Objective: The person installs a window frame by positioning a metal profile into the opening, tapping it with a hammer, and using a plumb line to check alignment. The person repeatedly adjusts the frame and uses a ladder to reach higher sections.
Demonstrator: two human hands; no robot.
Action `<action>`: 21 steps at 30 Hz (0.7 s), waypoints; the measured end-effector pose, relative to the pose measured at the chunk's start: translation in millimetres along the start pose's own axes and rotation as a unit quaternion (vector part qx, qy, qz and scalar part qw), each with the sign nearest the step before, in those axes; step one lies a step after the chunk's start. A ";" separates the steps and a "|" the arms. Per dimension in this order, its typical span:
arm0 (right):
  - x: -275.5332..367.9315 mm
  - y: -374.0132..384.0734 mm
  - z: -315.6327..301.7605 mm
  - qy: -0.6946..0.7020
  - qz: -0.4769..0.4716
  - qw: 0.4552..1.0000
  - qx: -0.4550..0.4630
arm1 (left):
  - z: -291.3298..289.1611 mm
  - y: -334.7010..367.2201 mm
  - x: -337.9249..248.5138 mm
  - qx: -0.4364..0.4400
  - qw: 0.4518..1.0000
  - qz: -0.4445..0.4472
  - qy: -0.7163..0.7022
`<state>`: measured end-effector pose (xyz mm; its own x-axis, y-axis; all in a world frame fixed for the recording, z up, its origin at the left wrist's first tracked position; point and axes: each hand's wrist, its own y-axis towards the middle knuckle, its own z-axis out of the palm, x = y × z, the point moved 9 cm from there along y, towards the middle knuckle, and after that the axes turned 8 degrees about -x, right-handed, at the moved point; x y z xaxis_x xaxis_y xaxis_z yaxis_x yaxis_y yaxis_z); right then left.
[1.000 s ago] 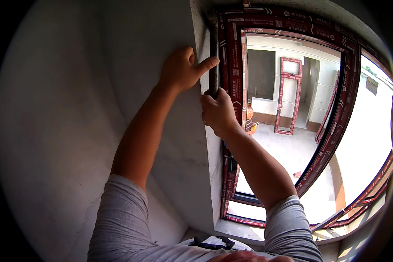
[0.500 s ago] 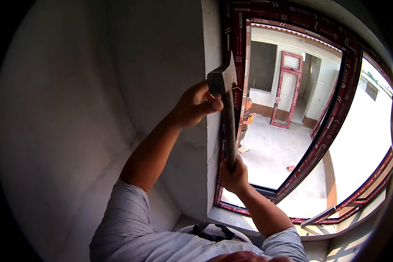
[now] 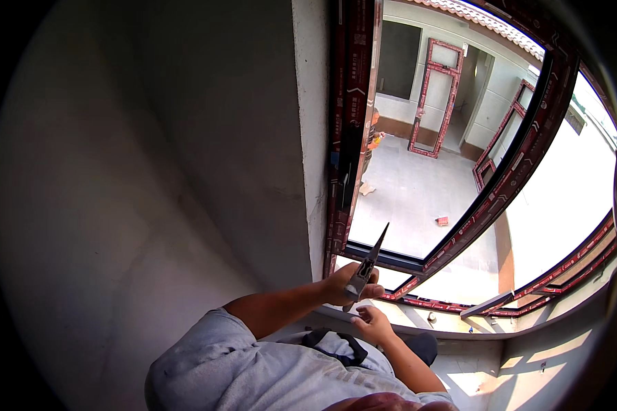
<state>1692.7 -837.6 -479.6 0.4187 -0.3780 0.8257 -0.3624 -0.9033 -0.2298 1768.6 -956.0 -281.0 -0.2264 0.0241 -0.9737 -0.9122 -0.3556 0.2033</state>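
My left hand (image 3: pixel 341 286) is closed around a hammer (image 3: pixel 366 268) just below its head. The hammer has a blunt square face at one end and a long thin pointed blade at the other, and the blade points up toward the window. Most of its handle is hidden behind my hand. Just below and to the right, my right hand (image 3: pixel 374 325) is apart from the hammer, fingers loosely curled and spread, with nothing visible in it. Both hands are low in front of my body, near the bottom corner of the window frame (image 3: pixel 343 123), which is wrapped in dark red printed film.
A bare grey wall (image 3: pixel 185 157) fills the left side. Below the window runs a sill (image 3: pixel 432 319) with a loose strip (image 3: pixel 487 304) leaning across the frame. Outside, a person (image 3: pixel 373 140) stands in a paved yard, where red-wrapped frames (image 3: pixel 425 137) lean against a building.
The hammer has come down from beside the upright frame to in front of my body. My left hand now grips it near the head, and my right hand has let go of the handle.
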 end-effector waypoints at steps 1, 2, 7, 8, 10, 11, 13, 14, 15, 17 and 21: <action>-13.7 -7.9 -0.3 -0.008 0.014 1.000 -0.003 | 2.5 -1.6 2.8 -0.010 1.000 0.013 0.018; -26.7 -16.9 -4.5 -0.021 0.028 0.999 -0.008 | 5.2 -3.4 9.0 -0.007 0.999 0.018 0.047; -80.6 -48.8 -34.7 -0.040 0.124 0.987 -0.096 | 10.6 -2.9 51.2 0.007 0.998 -0.036 0.051; -81.3 -53.9 -42.7 -0.062 0.124 0.984 -0.115 | 10.2 -1.7 58.7 0.015 0.998 -0.021 0.064; -94.7 -67.4 -51.2 -0.114 0.156 0.974 -0.121 | 11.0 -6.5 87.5 0.019 0.996 -0.043 0.081; -101.3 -74.4 -57.7 -0.140 0.172 0.967 -0.126 | 12.0 -7.3 101.1 0.023 0.994 -0.052 0.089; -120.0 -83.8 -62.9 -0.142 0.160 0.965 -0.153 | 14.7 -10.7 130.5 0.044 0.991 -0.094 0.087; -130.3 -88.3 -65.2 -0.143 0.155 0.963 -0.166 | 16.6 -13.1 146.3 0.056 0.988 -0.116 0.086; -137.2 -90.8 -65.8 -0.131 0.141 0.967 -0.168 | 17.4 -13.5 154.8 0.060 0.988 -0.120 0.081; -160.4 -90.6 -66.9 -0.093 0.174 0.966 -0.165 | 17.5 -15.6 169.1 0.068 0.984 -0.143 0.085; -192.0 -92.0 -69.7 -0.060 0.187 0.962 -0.190 | 15.4 -18.1 200.1 0.089 0.967 -0.198 0.131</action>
<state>1587.6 -667.7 -581.1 0.2854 -0.7031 0.6513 -0.7754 -0.5688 -0.2742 1734.5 -930.3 -477.9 0.2259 -0.1213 -0.9666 -0.9595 -0.1991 -0.1992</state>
